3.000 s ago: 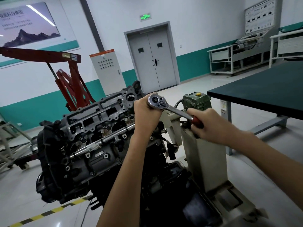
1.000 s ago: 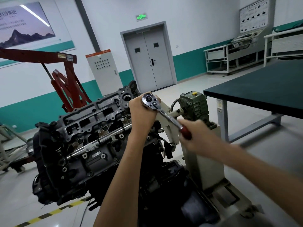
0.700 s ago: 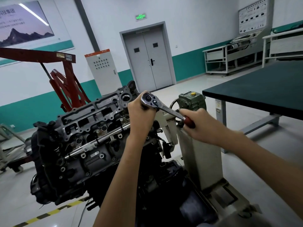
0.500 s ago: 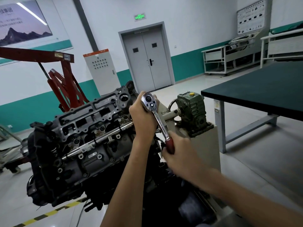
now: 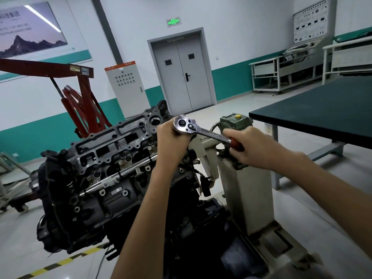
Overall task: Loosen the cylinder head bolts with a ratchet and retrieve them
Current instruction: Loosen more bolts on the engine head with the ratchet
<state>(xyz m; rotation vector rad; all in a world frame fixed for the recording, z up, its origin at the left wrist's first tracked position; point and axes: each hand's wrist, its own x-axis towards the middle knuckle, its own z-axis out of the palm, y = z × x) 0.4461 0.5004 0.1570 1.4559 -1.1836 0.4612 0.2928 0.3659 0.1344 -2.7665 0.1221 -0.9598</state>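
- The ratchet sits over the right end of the cylinder head, its chrome head uppermost and its handle pointing right, toward the green gearbox on the engine stand.
- The left hand is wrapped closed just under the ratchet's head, steadying it. Whatever socket or extension runs down from there is hidden by the fingers.
- The right hand is closed firmly round the red grip at the far end of the handle.
- The cylinder head bolts cannot be made out. The one being worked on is judged to lie under the left hand, near the head's right end. No loose bolts can be seen on the head or the stand.
- The step in hand looks like loosening. To do it well, the left hand should press straight down along the bolt's axis so the socket stays fully seated and cannot ride up and round the bolt.
- The right hand does best pulling from the very end of the grip, square to the handle, in smooth strokes, not jerks.
- The gearbox and the stand post are near the handle's sweep, so short strokes and knuckles kept away from the metal are wise.
- Once the bolt turns freely, spinning it out by finger and lifting it straight up should avoid dropping it into the head's open pockets.
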